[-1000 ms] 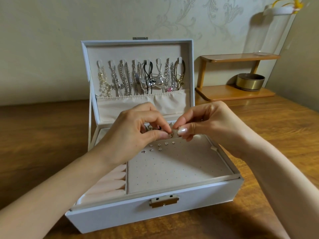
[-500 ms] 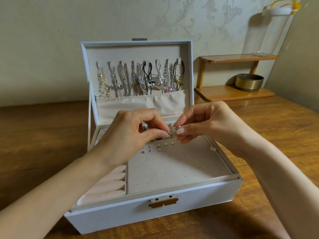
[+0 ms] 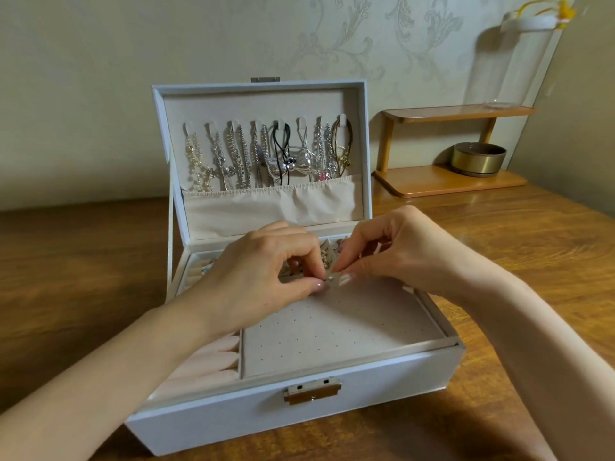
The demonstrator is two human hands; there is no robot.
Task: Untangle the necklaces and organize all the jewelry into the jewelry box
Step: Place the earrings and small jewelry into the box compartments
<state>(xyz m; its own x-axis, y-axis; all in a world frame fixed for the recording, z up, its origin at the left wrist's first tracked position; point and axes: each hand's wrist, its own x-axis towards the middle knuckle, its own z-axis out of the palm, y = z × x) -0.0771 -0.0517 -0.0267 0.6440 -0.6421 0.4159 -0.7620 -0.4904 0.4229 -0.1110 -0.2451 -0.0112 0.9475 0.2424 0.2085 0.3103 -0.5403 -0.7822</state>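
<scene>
Wooden table (image 3: pixel 83 261); hands (image 3: pixel 256 277) (image 3: pixel 402 257) in pinch on earring (image 3: pixel 330 278)

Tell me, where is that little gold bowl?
In the head view, the gold bowl sits far right on the lower board of the wooden shelf, behind and to the right of the open jewelry box.

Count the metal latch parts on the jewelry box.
2. A silver tab on the open lid's top edge; a gold clasp plate on the jewelry box's front wall. The left hand and right hand, pinching an earring, cover the box's middle, so more could be hidden.
</scene>
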